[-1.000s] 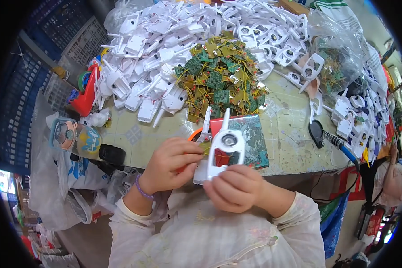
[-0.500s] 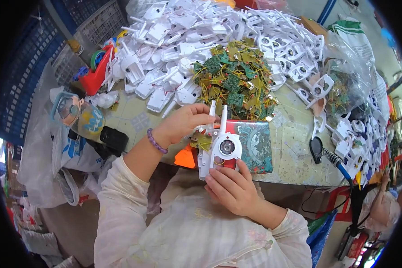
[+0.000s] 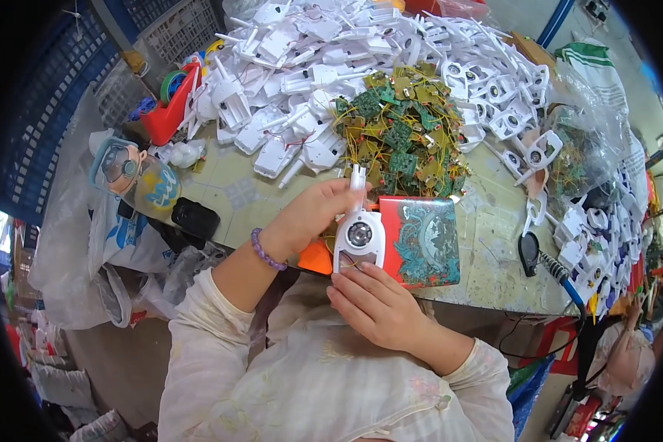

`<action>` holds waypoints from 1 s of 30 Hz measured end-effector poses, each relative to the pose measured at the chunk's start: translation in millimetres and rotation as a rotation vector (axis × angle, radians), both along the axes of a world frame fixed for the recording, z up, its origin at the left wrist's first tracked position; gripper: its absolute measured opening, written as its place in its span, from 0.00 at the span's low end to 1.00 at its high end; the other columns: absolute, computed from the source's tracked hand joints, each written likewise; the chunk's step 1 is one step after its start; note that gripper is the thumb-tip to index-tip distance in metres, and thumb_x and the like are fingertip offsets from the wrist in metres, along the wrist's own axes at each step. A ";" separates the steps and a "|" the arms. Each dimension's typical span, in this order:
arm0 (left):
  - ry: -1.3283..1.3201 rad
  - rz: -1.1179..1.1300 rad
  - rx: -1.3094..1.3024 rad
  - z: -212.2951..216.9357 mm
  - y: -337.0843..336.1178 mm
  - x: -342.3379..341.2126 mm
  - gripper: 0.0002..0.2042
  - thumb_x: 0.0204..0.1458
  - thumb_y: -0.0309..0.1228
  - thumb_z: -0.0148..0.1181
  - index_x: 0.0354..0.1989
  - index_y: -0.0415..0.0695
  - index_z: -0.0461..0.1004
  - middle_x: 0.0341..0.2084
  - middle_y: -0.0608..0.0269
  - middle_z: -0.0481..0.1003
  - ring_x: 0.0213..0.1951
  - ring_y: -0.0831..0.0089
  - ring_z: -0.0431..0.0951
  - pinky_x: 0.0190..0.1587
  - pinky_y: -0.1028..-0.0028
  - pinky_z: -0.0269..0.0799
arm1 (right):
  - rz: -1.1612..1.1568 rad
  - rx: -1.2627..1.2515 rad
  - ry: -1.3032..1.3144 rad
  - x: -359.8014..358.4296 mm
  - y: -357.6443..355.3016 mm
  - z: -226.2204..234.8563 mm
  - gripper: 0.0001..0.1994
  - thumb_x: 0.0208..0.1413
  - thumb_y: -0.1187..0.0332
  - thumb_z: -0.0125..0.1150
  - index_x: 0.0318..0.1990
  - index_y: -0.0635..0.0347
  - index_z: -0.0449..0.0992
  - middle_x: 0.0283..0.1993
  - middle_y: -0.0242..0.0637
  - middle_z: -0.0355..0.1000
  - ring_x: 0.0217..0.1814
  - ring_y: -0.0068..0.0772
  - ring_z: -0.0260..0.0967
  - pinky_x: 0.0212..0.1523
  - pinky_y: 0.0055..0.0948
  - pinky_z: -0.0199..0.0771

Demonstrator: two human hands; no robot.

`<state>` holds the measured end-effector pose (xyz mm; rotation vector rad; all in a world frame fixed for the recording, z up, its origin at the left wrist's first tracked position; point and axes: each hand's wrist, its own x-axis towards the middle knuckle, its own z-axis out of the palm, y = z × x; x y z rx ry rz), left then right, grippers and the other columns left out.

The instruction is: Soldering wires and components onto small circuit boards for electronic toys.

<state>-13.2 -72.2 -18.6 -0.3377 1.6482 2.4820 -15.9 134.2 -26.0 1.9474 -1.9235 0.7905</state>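
Observation:
A white plastic housing (image 3: 359, 247) with a round dark lens-like part and a narrow upright stem is held between my two hands, over the near edge of the table. My left hand (image 3: 318, 215) pinches it at the base of the stem, with a purple bead bracelet on the wrist. Against its lower end press the fingers of my right hand (image 3: 379, 303). A thin yellow wire shows in the opening below the lens. Just behind the housing lies a red board with a worn green picture (image 3: 427, 241). Something orange (image 3: 315, 258) sticks out beneath my left hand.
Green circuit boards with yellow wires (image 3: 401, 140) lie heaped ahead. Behind them spreads a large pile of white housings (image 3: 287, 81). At right, a soldering iron (image 3: 552, 267) rests by a black oval piece (image 3: 528, 254). A red tape dispenser (image 3: 171, 110) and a bottle (image 3: 144, 177) stand left.
The lens-bearing front piece and the shell under it were offset, with a circuit board showing at the left; now they line up as one. Both hands have closed in, and the view has shifted slightly.

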 end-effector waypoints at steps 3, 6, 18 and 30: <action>0.048 0.016 -0.168 0.6 3.4 1.6 0.18 0.59 0.33 0.55 0.54 0.36 0.68 0.39 0.65 0.76 0.41 0.82 0.75 0.43 0.80 0.71 | -0.055 0.044 0.047 -5.0 8.4 4.1 0.22 0.46 0.62 0.64 0.50 0.56 0.72 0.57 0.43 0.67 0.61 0.48 0.61 0.62 0.54 0.57; -0.015 0.012 -0.105 -3.4 -3.9 1.1 0.17 0.59 0.33 0.55 0.53 0.36 0.69 0.38 0.65 0.77 0.40 0.82 0.76 0.43 0.79 0.72 | -0.318 0.299 -0.074 -40.6 26.5 34.2 0.44 0.31 0.50 0.73 0.61 0.51 0.64 0.68 0.49 0.51 0.71 0.59 0.43 0.65 0.63 0.44; -0.060 0.031 -0.057 2.8 -9.9 -4.5 0.17 0.60 0.33 0.54 0.53 0.37 0.70 0.38 0.61 0.78 0.39 0.77 0.78 0.44 0.77 0.74 | -0.368 0.568 -0.213 -82.2 48.8 65.0 0.52 0.23 0.48 0.75 0.64 0.50 0.60 0.65 0.51 0.53 0.67 0.60 0.49 0.63 0.50 0.53; 0.072 0.183 -0.323 32.7 -170.5 180.9 0.19 0.55 0.31 0.57 0.52 0.33 0.68 0.31 0.62 0.75 0.37 0.72 0.78 0.43 0.74 0.73 | -0.427 -0.122 -0.333 -68.5 107.3 32.9 0.38 0.46 0.39 0.60 0.56 0.61 0.69 0.63 0.53 0.60 0.69 0.62 0.50 0.65 0.56 0.47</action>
